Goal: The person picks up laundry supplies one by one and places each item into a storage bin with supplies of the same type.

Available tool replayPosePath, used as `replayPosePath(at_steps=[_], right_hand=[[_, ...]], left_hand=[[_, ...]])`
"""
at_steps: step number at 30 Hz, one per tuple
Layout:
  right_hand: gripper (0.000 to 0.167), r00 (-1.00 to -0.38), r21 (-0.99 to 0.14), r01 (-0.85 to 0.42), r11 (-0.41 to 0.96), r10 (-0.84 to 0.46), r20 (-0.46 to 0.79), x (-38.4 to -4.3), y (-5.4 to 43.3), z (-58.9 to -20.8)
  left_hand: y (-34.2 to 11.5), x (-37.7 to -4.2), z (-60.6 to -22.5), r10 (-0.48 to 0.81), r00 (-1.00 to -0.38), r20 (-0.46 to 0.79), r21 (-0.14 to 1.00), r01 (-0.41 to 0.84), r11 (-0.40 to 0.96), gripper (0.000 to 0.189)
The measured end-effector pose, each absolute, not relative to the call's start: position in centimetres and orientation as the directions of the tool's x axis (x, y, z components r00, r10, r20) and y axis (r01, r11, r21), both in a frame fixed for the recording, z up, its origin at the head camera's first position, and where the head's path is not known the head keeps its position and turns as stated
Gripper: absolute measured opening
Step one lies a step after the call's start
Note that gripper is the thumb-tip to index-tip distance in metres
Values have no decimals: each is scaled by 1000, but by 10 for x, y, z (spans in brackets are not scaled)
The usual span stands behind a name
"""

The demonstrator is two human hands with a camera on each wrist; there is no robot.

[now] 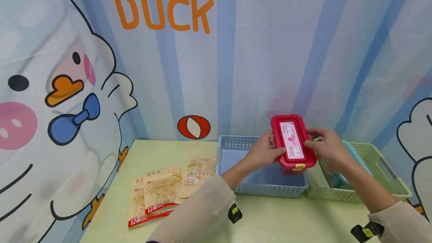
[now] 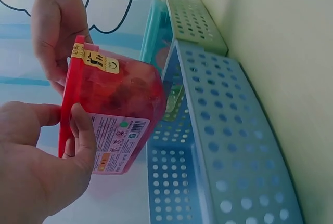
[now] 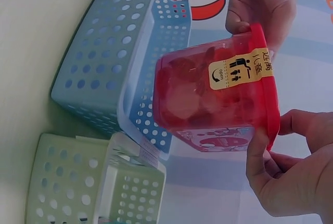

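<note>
A red lidded plastic tub (image 1: 293, 141) with a pink-white label on its lid is held up over the blue basket (image 1: 270, 189). My left hand (image 1: 264, 151) grips its left rim, thumb on the lid's edge. On the opposite rim my right hand (image 1: 326, 147) pinches the lid edge between thumb and fingers. Both wrist views show the tub's see-through red body (image 2: 122, 89) with dark and red contents that I cannot identify. A yellow seal sticker (image 3: 240, 69) runs from the lid down its end.
Right of the blue basket stands a green basket (image 1: 388, 168) holding a teal-lidded container (image 1: 354, 156). Several cream-coloured packets (image 1: 163, 186) with red bottom bands lie on the table's left side. A printed cloth (image 1: 260, 48) hangs behind the table (image 1: 270, 220).
</note>
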State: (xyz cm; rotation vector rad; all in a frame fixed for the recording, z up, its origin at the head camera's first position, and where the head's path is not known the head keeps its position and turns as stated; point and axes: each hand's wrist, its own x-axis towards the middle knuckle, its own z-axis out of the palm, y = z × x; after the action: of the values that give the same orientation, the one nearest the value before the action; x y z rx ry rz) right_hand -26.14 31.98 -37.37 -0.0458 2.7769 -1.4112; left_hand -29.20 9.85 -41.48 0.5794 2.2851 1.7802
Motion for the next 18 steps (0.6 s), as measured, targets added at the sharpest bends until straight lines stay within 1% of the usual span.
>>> replayPosePath(at_steps=[4, 8, 13, 18], right_hand=[[61, -999, -782, -21, 622, -32, 1, -261, 325, -370], [61, -1000, -764, -25, 645, -21, 15, -260, 332, -366], [63, -1000, -769, -25, 639, -11, 24, -258, 336, -362], [62, -999, -767, -26, 641, 3, 36, -259, 337, -360]], left_hand=[[108, -288, -414, 369, -927, 76, 974, 147, 170, 51], [117, -285, -414, 342, -937, 75, 984, 125, 125, 56], [124, -285, -416, 337, -937, 89, 984, 136, 117, 52], [128, -288, -417, 340, -937, 74, 979, 133, 154, 46]])
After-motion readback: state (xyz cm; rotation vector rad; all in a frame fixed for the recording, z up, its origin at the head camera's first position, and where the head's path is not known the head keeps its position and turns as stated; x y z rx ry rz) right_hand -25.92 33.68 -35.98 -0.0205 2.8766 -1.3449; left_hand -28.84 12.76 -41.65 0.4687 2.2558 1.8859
